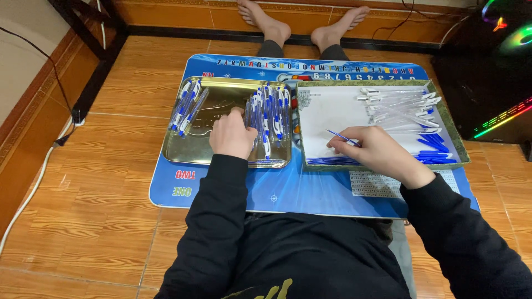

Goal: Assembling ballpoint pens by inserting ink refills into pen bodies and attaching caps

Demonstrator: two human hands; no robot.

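Head view, looking down past my lap: I sat on a wood-pattern tile floor [111, 182], legs out, my two bare feet [302, 25] at twelve o'clock against a dark baseboard. A blue printed play mat [277, 191] lay across my legs as the work surface. Coloured light strips glowed on dark equipment [499, 83] at two o'clock; a white cable [33, 188] ran along the floor at nine o'clock.

Two trays sat on the mat. My left hand [231, 134] rested in the gold metal tray [183, 149], fingers curled onto the assembled blue-and-white pens [269, 113] piled at its three o'clock side; the grip itself was hidden under my knuckles, so I could not tell whether it closed on one. A second, smaller bunch [187, 105] lay at the tray's ten o'clock.

My right hand [377, 150] pinched one thin blue refill [341, 136] between fingertips over the white-lined green tray [460, 149]. Clear barrels [399, 108] and blue caps [438, 149] overlapped too much to count; more refills [332, 161] lay along its near edge.
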